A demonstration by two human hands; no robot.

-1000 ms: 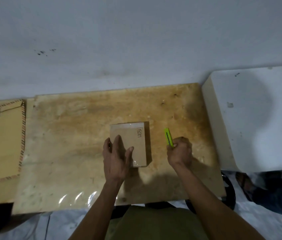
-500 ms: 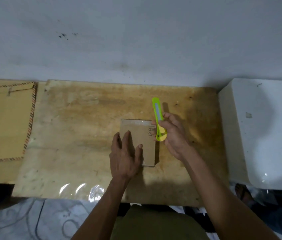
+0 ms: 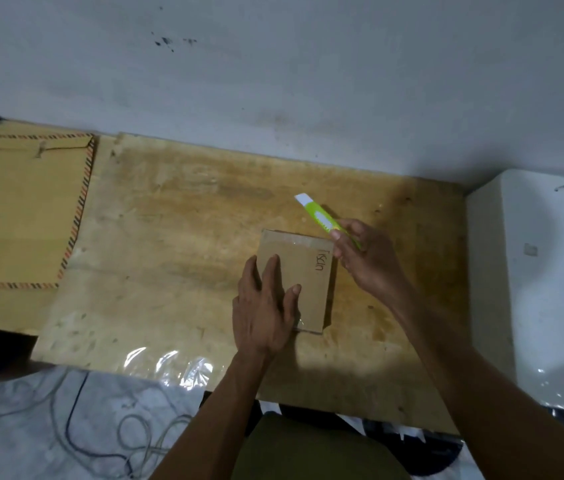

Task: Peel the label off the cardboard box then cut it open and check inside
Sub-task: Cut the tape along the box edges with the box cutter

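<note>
A small flat cardboard box [image 3: 304,271] lies on the wooden board [image 3: 176,244], with handwriting along its right edge and clear tape across its far and near ends. My left hand [image 3: 263,306] rests flat on the box's near left part, fingers spread. My right hand [image 3: 367,258] hovers just right of the box's far right corner and grips a lime-green utility knife [image 3: 322,218]. The knife's white blade end points away to the upper left, above the board beyond the box.
A large brown envelope with a striped border [image 3: 27,216] lies at the left. A white block [image 3: 547,278] stands along the board's right side. Crumpled clear plastic [image 3: 169,365] sits at the near edge; cables [image 3: 100,441] lie on the floor below.
My right hand lifted the green knife from the board beside the box and swung its tip to the upper left, with the blade end now showing. My left hand stayed on the box.
</note>
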